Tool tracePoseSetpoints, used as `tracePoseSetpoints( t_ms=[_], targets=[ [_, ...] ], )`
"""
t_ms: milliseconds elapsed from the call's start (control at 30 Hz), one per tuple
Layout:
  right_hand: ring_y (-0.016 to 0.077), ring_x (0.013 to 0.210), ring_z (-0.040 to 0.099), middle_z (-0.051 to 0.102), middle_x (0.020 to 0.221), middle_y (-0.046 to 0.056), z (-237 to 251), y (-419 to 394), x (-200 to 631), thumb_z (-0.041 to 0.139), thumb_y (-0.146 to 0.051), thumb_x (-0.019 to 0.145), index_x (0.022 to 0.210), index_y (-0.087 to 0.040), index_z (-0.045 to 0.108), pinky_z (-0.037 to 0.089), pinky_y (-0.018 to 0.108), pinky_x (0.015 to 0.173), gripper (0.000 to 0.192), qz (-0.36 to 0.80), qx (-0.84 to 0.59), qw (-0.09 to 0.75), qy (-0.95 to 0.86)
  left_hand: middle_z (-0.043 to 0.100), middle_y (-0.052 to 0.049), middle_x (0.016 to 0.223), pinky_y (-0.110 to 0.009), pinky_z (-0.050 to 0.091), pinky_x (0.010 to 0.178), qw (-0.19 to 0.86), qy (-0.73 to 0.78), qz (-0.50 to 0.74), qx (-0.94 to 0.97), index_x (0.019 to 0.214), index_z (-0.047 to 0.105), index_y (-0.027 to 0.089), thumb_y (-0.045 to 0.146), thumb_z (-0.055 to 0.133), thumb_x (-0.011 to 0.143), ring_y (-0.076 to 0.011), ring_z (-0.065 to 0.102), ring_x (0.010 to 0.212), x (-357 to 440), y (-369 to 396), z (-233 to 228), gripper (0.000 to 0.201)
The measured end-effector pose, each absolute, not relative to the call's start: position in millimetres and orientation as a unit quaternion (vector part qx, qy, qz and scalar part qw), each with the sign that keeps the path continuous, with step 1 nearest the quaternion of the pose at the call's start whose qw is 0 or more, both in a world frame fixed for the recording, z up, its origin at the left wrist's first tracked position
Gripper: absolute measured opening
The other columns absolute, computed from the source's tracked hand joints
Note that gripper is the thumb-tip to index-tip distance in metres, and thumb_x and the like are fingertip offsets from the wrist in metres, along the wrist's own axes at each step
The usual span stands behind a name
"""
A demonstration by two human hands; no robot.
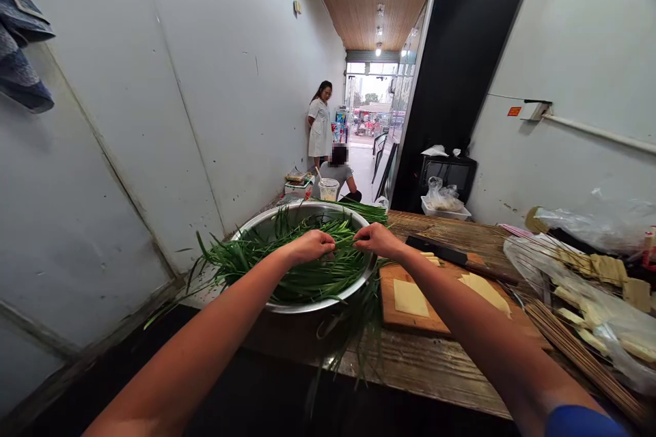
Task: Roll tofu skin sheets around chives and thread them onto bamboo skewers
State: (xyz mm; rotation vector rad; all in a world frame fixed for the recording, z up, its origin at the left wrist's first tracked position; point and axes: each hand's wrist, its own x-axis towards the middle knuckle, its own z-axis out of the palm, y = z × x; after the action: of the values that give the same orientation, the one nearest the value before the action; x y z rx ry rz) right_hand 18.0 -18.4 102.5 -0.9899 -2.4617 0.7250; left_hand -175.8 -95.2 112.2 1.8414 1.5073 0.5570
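Together, left hand (310, 246) and right hand (380, 241) pinch green leaves (343, 244) over one metal basin (312, 308) beside one board (387, 300).

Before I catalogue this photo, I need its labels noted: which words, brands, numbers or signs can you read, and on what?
No text is legible.
Orange-red sticker on the right-hand wall: any print is too small to read.
Colourful packages beside the standing person: too small and blurred to read.

Narrow, shop-like food-prep space: street-facing entrance (372, 113), wooden worktable (410, 362), cutting board (435, 321), knife (435, 246), basin (302, 308) of greens (312, 280).
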Motion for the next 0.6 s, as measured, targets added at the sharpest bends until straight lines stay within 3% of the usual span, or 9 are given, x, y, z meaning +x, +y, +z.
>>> tracePoseSetpoints(
  t_ms=[100, 233, 333, 433, 600],
  targets=[
    [0.0093, 0.06, 0.054, 0.065, 0.068, -0.001, 101, -19, 17, 0.059, -0.021, 0.071, 0.088, -0.015, 0.07, 0.04, 0.019, 0.057, 0.021, 0.226, -0.37, 0.208, -0.877, 0.064, -0.001, 0.068, -0.019, 0.037, 0.053, 0.277, 0.599, 0.165, 0.733, 0.077, 0.063, 0.013, 0.029, 0.046, 0.077, -0.0103, 0.051, 0.055, -175, -95, 117, 0.024],
    [0.0133, 0.079, 0.059, 0.065, 0.098, 0.005, 101, -21, 24, 0.065, -0.016, 0.066, 0.109, -0.017, 0.061, 0.045, 0.024, 0.074, 0.043, 0.168, -0.389, 0.265, -0.866, 0.067, -0.008, 0.082, -0.023, 0.039, 0.067, 0.024, 0.652, 0.129, 0.746, 0.083, 0.067, 0.014, 0.019, 0.045, 0.078, -0.0171, 0.058, 0.076, -175, -91, 140, 0.023],
    [0.0152, 0.081, 0.06, 0.066, 0.094, 0.007, 102, -23, 29, 0.061, -0.018, 0.072, 0.104, -0.014, 0.063, 0.045, 0.028, 0.078, 0.033, 0.193, -0.405, 0.294, -0.844, 0.067, -0.011, 0.087, -0.026, 0.039, 0.074, -0.082, 0.637, 0.131, 0.755, 0.085, 0.067, 0.014, 0.017, 0.044, 0.08, -0.019, 0.058, 0.083, -175, -87, 166, 0.024],
    [0.0167, 0.08, 0.062, 0.067, 0.09, 0.008, 99, -25, 29, 0.055, -0.022, 0.076, 0.1, -0.012, 0.063, 0.048, 0.03, 0.076, 0.027, 0.302, -0.403, 0.333, -0.797, 0.064, -0.006, 0.076, -0.023, 0.039, 0.066, -0.023, 0.621, 0.177, 0.763, 0.084, 0.065, 0.014, 0.022, 0.043, 0.081, -0.0147, 0.056, 0.07, -171, -87, 185, 0.023],
    [0.0158, 0.084, 0.063, 0.062, 0.107, 0.01, 89, -26, 21, 0.047, -0.014, 0.074, 0.128, -0.016, 0.04, 0.052, 0.029, 0.071, 0.055, 0.501, -0.368, 0.462, -0.633, 0.051, 0.003, 0.058, -0.02, 0.035, 0.051, 0.245, 0.582, 0.243, 0.737, 0.079, 0.059, 0.013, 0.032, 0.048, 0.076, -0.0088, 0.044, 0.051, -163, -91, 182, 0.022]
  ],
)
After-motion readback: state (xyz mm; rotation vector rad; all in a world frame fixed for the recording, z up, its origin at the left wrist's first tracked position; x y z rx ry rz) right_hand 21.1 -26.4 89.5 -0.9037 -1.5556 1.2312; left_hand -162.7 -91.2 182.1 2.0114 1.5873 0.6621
